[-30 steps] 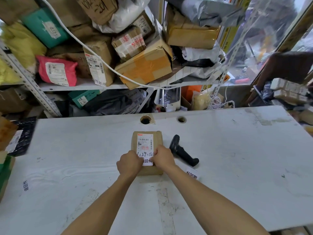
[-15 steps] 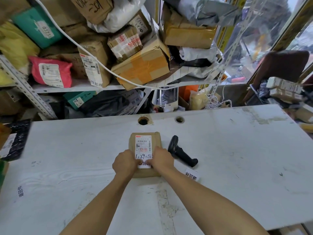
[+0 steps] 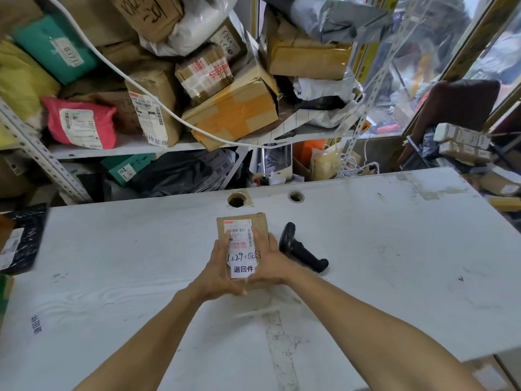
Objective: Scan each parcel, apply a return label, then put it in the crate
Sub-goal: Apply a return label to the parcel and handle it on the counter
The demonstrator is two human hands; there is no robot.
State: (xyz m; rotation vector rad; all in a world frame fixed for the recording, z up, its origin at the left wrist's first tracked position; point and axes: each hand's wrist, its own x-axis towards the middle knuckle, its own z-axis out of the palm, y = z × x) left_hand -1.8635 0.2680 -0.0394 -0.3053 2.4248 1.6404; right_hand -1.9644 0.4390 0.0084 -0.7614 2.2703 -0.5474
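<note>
A: What is that small brown cardboard parcel (image 3: 243,244) like to handle?

B: I judge it light and fairly stiff, a flat box with taped faces that may be a little slick. It has a white shipping label on top, and a small white return label with black characters (image 3: 242,269) sits at its near end. Taking it by the two long sides looks safest, keeping the fingers off that near sticker.

A: Where is it now?

B: In the middle of the white scuffed tabletop (image 3: 394,249), just near of two round cable holes. It seems raised slightly at its near end, though I cannot tell for sure.

A: And the hands?

B: The left hand (image 3: 218,273) cups the left edge and the right hand (image 3: 269,268) cups the right, thumbs lying over the top face, so the parcel is clasped between them. A black handheld barcode scanner (image 3: 301,251) lies just right of the right hand. No crate shows in the head view.
</note>
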